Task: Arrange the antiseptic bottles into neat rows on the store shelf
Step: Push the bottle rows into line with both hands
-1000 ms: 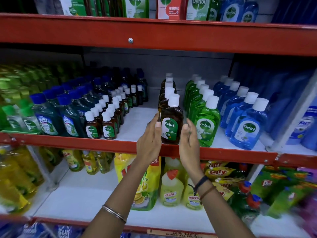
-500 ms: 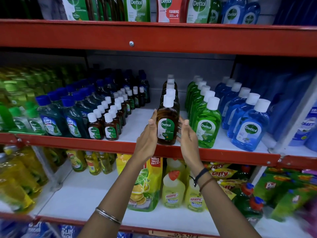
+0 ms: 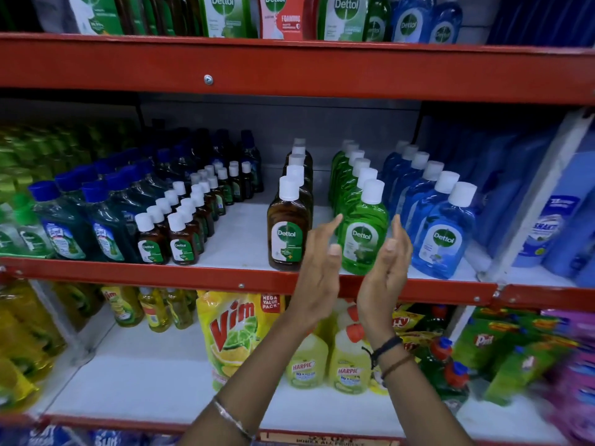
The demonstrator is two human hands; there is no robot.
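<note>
Both hands hover empty at centre frame, palms facing each other: the left hand (image 3: 317,278) and right hand (image 3: 383,275) flank the front green bottle (image 3: 363,233) without touching it. The brown antiseptic bottle (image 3: 287,230) (white-capped, Dettol label) stands upright just left of them, heading its row at the red shelf (image 3: 225,278) edge.

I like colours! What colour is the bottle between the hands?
Green with a white cap, seen in the head view.

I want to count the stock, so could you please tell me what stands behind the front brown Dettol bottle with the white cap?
Behind the front brown Dettol bottle, a single file of white caps runs toward the grey back wall. Those bottles' bodies are mostly covered, so labels cannot be read.
</note>
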